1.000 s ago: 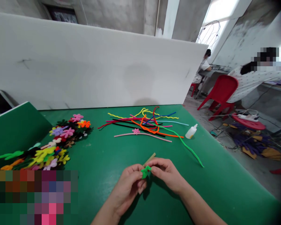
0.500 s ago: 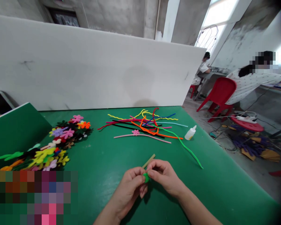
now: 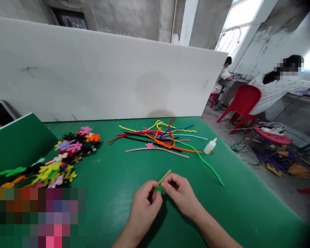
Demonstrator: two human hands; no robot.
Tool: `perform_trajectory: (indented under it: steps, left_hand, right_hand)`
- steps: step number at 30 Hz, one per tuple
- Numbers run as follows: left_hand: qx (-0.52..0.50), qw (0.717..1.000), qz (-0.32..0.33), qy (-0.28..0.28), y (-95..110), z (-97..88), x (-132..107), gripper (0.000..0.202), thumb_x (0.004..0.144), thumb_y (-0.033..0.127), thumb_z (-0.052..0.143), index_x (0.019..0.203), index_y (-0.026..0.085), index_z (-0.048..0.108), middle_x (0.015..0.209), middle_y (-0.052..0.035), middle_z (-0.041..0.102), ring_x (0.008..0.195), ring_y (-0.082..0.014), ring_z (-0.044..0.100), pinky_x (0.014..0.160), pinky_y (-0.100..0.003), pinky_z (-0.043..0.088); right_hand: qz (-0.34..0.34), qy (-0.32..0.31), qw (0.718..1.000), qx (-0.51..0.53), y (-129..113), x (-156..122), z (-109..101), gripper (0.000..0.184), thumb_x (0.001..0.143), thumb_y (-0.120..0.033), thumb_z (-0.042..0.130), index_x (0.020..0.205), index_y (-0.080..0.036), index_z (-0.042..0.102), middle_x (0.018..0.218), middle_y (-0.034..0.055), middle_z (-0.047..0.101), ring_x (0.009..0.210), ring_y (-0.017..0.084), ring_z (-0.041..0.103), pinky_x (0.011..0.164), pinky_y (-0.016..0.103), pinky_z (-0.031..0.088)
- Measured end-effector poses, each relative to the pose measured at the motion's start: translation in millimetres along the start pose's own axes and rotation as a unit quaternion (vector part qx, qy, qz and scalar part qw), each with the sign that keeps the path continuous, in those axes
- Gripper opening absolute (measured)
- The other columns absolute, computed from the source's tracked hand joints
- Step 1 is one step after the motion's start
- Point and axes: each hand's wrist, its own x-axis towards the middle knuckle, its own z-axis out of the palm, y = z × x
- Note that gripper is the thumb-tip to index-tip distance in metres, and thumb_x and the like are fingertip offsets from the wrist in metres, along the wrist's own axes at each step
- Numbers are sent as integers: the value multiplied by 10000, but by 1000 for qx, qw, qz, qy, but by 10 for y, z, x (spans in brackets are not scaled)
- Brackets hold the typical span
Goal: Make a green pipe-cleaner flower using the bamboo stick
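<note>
Between my two hands is a small green fuzzy pipe cleaner piece, mostly covered by fingers. My left hand is closed, with thumb and index finger around it. From the other side my right hand pinches at the same piece with its thumb and fingertips. A short olive-tan strip sticks out beyond the fingers, slanting up to the right. How it joins the green piece is hidden. Farther off lie loose coloured pipe cleaners, with a small pink flower on a pale pink one.
A white glue bottle stands on the right of the green table. Many pipe cleaner flowers are heaped at left beside a green board. A white partition closes the back. Other people sit at right, near a red chair.
My left hand has turned and its fingers have shifted upward, so less of the green piece shows. My right hand has moved slightly up. The loose pipe cleaners and bottle are unmoved.
</note>
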Motion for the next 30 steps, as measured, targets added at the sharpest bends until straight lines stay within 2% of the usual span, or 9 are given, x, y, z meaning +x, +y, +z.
perform_trajectory:
  steps: [6, 11, 14, 17, 19, 21, 23, 26, 30]
  left_hand:
    - [149, 981, 111, 50, -62, 28, -43, 102, 739, 130, 430, 677, 166, 502, 610, -3, 501, 575, -147, 467, 537, -251, 372]
    - [174, 967, 167, 80, -57, 35, -64, 97, 737, 131, 455, 724, 159, 547, 640, -27, 545, 629, -169, 484, 587, -279, 382]
    - [110, 985, 107, 80, -10, 23, -37, 81, 711, 139, 477, 689, 167, 550, 622, -12, 526, 612, -159, 474, 572, -266, 372]
    - [-46, 998, -31, 38, 40, -8, 7, 65, 688, 156, 494, 633, 168, 528, 543, 33, 445, 505, -114, 409, 485, -226, 332]
    - [-186, 976, -117, 0, 60, -29, 28, 59, 684, 175, 514, 628, 161, 525, 511, 52, 424, 461, -88, 374, 454, -207, 310]
    - [-320, 931, -171, -39, 64, -42, 33, 73, 677, 186, 541, 614, 153, 526, 486, 58, 429, 437, -71, 361, 438, -194, 293]
    - [-423, 881, -196, -80, 56, -45, 28, 100, 669, 176, 562, 583, 145, 521, 449, 63, 420, 410, -58, 347, 425, -190, 270]
    - [-504, 827, -207, -139, 37, -46, 13, 123, 673, 145, 555, 557, 137, 518, 403, 66, 398, 376, -54, 338, 423, -202, 247]
    - [-541, 791, -222, -180, 22, -54, 0, 108, 690, 112, 519, 585, 126, 533, 399, 57, 400, 368, -57, 350, 434, -218, 236]
  right_hand:
    - [-23, 20, 997, -77, -18, -33, 67, 189, 787, -283, 449, 643, -161, 450, 575, -30, 411, 521, 95, 358, 496, 214, 307]
    - [-27, 47, 995, -84, -29, -49, 122, 185, 786, -269, 425, 632, -168, 422, 566, -31, 403, 510, 96, 362, 479, 213, 299]
    - [-23, 59, 996, -57, -26, -43, 120, 178, 776, -261, 453, 626, -167, 439, 564, -32, 410, 511, 96, 365, 479, 210, 309]
    - [-25, 39, 999, -7, -8, -25, 80, 171, 774, -283, 499, 660, -156, 506, 599, -19, 458, 548, 101, 401, 508, 212, 334]
    - [-24, 18, 999, 41, 9, -11, 40, 165, 778, -309, 517, 754, -154, 568, 653, -6, 505, 588, 108, 437, 543, 218, 356]
    - [-15, 4, 996, 90, 22, -3, -2, 193, 783, -324, 525, 873, -170, 599, 735, 11, 551, 653, 118, 484, 599, 229, 380]
    - [-6, -16, 992, 123, 25, -7, -39, 216, 788, -330, 532, 932, -190, 611, 816, 26, 580, 738, 135, 518, 666, 247, 394]
    - [-16, -62, 989, 136, 14, -29, -75, 217, 780, -345, 552, 919, -202, 636, 848, 35, 590, 782, 152, 531, 712, 274, 399]
    - [-54, -102, 984, 133, -3, -57, -95, 214, 785, -372, 545, 847, -198, 654, 801, 34, 568, 766, 158, 524, 731, 303, 402]
